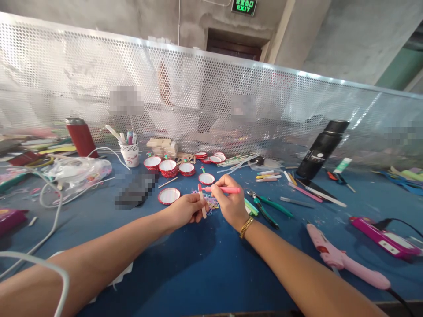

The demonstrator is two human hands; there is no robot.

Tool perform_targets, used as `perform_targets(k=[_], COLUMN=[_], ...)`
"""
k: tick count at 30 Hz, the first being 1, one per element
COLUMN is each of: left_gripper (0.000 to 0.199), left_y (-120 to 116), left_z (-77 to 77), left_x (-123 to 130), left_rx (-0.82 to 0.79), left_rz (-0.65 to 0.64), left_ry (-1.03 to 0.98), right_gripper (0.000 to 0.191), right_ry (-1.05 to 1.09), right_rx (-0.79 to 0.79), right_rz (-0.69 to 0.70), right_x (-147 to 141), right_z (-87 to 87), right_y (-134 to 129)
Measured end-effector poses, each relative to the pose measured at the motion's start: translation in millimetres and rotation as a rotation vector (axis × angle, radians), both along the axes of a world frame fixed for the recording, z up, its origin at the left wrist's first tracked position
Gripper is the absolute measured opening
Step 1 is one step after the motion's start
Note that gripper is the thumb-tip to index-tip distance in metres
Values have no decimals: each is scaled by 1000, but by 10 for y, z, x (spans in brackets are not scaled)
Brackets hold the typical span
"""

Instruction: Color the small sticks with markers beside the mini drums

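Near the middle, my left hand (187, 210) pinches a small wooden stick (203, 210) whose upper end is red. My right hand (231, 203) holds a pink-red marker (228, 190) between thumb and fingers, its tip pointing left at the stick's red end. Behind my hands lies a white round piece with a red rim (206, 178). A similar round piece (169, 196) rests left of my left hand. Tangled pastel threads (212, 202) lie on the blue table (185, 273) between and behind my hands.
Stacked red-rimmed rounds (168, 167), a paper cup of pens (129, 154) and a red bottle (82, 137) stand behind left. Rightward are green-handled pliers (269, 207), a black bottle (322, 149), a pink glue gun (343, 259) and a magenta device (385, 237). A white cable (54, 215) curves at left.
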State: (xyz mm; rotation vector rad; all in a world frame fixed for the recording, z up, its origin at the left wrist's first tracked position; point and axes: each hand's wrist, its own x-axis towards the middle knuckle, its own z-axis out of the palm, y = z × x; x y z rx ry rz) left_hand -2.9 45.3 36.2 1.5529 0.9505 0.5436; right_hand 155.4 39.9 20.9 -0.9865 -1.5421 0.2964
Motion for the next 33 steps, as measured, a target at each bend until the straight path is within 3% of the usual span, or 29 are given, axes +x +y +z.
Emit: perform_targets(k=[27, 33], left_gripper=[24, 28], left_y=[-21, 4], left_z=[17, -12], left_x=[11, 5], left_rx=[20, 10], left_rz=[24, 16], left_ry=[-12, -13], right_gripper=[17, 16], right_ry=[-6, -20], right_rx=[13, -1], right_rz=[-27, 22], right_x=[-1, -4], right_z=[-3, 1], right_y=[5, -3])
